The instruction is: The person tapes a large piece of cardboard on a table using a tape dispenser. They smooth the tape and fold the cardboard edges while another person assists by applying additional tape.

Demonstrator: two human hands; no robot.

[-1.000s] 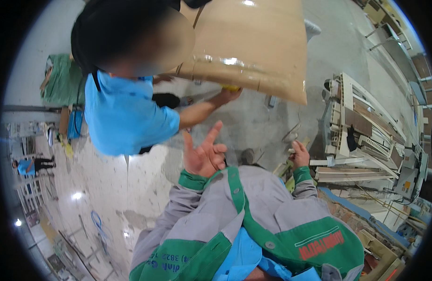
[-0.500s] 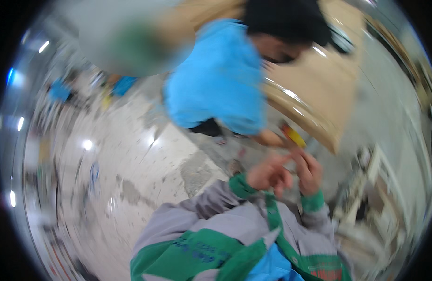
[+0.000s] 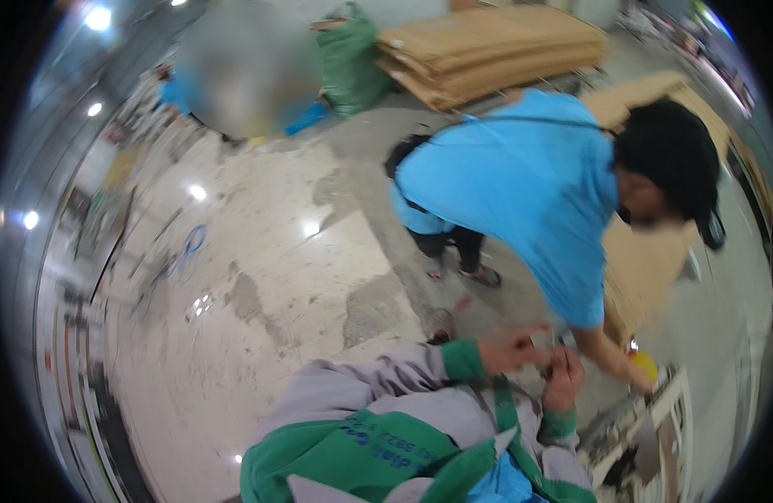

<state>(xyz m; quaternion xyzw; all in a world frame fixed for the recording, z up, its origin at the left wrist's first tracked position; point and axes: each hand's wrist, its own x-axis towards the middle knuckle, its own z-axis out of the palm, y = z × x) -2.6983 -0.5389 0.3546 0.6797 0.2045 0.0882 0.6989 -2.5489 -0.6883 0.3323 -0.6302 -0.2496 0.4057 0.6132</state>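
My left hand (image 3: 510, 348) and my right hand (image 3: 562, 381) meet in front of my chest, fingers curled and touching each other. Blur hides whether anything small sits between them. Both sleeves are grey with green cuffs, and a green strap (image 3: 505, 411) crosses my chest. A co-worker in a blue shirt (image 3: 512, 189) bends over just beyond my hands. That person's hand (image 3: 629, 369) reaches down to my right, next to a small yellow object (image 3: 646, 362).
A large cardboard sheet (image 3: 646, 251) lies behind the co-worker, and a stack of cardboard sheets (image 3: 487, 50) lies at the back beside a green sack (image 3: 348, 59). A white frame piece (image 3: 663, 411) lies at lower right. The polished stone floor (image 3: 260, 277) spreads left.
My hands were apart with the left one spread; now they are together. The view has swung, so the co-worker sits at the right instead of the upper left.
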